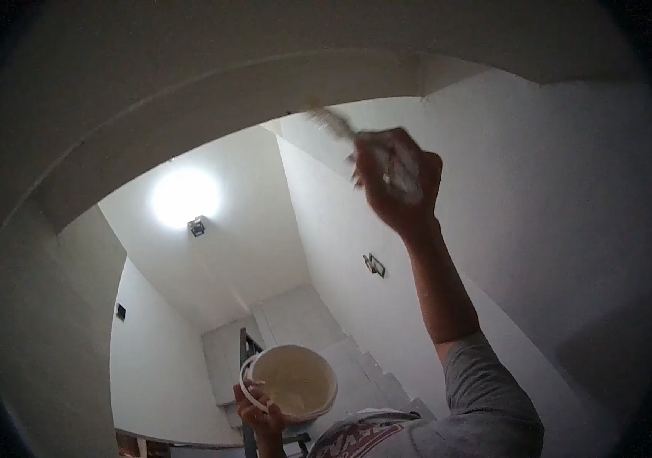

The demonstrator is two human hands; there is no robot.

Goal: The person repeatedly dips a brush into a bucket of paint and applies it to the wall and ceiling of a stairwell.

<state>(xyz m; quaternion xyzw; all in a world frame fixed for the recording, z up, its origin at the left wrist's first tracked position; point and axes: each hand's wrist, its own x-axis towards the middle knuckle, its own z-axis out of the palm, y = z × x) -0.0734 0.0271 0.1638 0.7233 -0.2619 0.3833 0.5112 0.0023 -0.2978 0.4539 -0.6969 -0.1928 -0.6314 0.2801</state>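
Note:
My right hand [396, 174] is raised high, fingers closed around a paintbrush [330, 120]. The brush's pale bristles, smeared by motion, point up and left, overlapping the lower edge of the arch [249, 107] in this view. White smudges show on the hand. Low in the view, my left hand [261, 412] grips a white bucket [295, 365] at its rim and handle side. The bucket is tilted so that its inside shows, with pale liquid toward the bottom.
Beyond the arch, a bright lamp [186, 197] glows near a small dark fixture [196, 227]. A dark metal railing [246, 347] stands behind the bucket. Small frames [375, 265] hang on the right wall, and a dark switch-like box [120, 311] is at left.

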